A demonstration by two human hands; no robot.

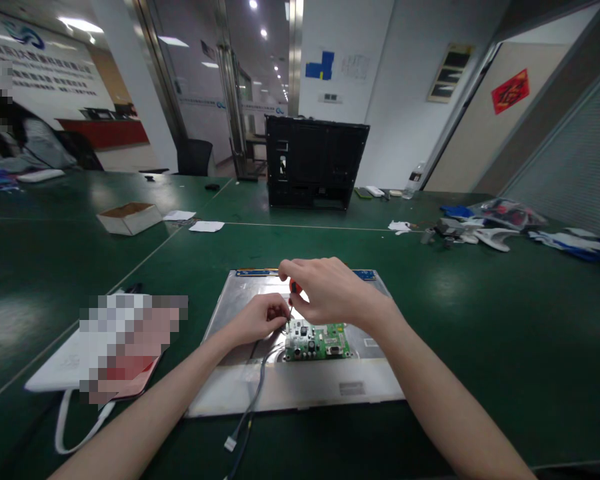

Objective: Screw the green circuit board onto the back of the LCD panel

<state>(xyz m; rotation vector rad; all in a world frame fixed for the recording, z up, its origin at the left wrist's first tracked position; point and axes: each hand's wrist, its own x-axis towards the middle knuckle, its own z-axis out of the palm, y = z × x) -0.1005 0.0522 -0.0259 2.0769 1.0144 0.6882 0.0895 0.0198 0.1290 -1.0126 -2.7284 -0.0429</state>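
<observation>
My right hand is closed round a small screwdriver with a red and black handle, held upright with its tip down. Its tip meets the upper left corner of a green circuit board. Beside the tip, the fingers of my left hand are pinched together at the board's edge; what they hold, if anything, is too small to tell. The board lies on the metal back of a flat display panel. A grey cable with a white plug runs from near the board over the panel's front edge.
A white device and a pink phone-like item with a white cable lie at left. Behind stand an open box, paper slips and a black monitor housing. Loose parts and bags lie at right. A person sits far left.
</observation>
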